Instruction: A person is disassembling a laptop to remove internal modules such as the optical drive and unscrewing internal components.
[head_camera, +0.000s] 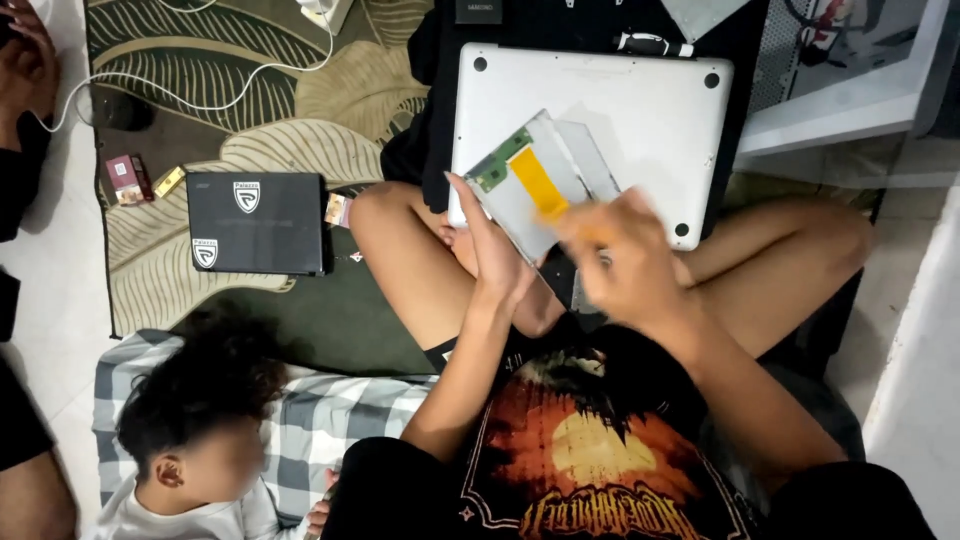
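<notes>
Slippage is my main worry: my left hand (492, 248) pinches the flat grey drive module (545, 180) by its near edge only, tilted above the upturned silver laptop (640, 110) resting across my crossed legs. If that grip loosens, I judge the hard metal corner would drop onto the laptop's smooth base and scratch it. My right hand (625, 262) is blurred; it seems closed around something thin against the module, though I cannot tell what. A hasty stroke could tear the glossy yellow strip (540, 182) or nick the small green circuit board (502, 160) at the module's far corner. Beside me a black matte box (257, 222) lies on the leaf-patterned rug (250, 120).
</notes>
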